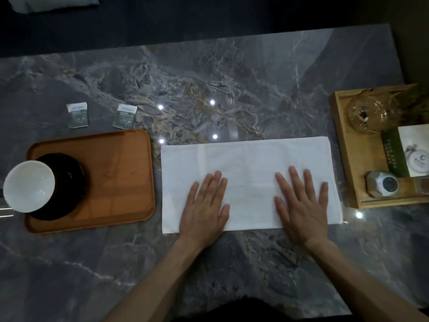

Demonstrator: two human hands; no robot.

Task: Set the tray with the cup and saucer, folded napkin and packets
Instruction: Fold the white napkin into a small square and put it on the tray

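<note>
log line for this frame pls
phase: napkin folding | left hand: flat on napkin | right hand: flat on napkin | cup and saucer: on tray | packets: on table, behind tray

I seem to be at a tea or hospitality counter: a polished grey marble tabletop (209, 89) under small spotlights, a wooden caddy tray (355, 159) holding a glass teapot (369, 112) and printed card (413, 149), an orange serving tray (116, 173) beside me.

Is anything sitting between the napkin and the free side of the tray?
Nothing visible. The napkin lies right beside the tray, with only bare marble between. The cup and saucer fill the tray's far left side.
</note>
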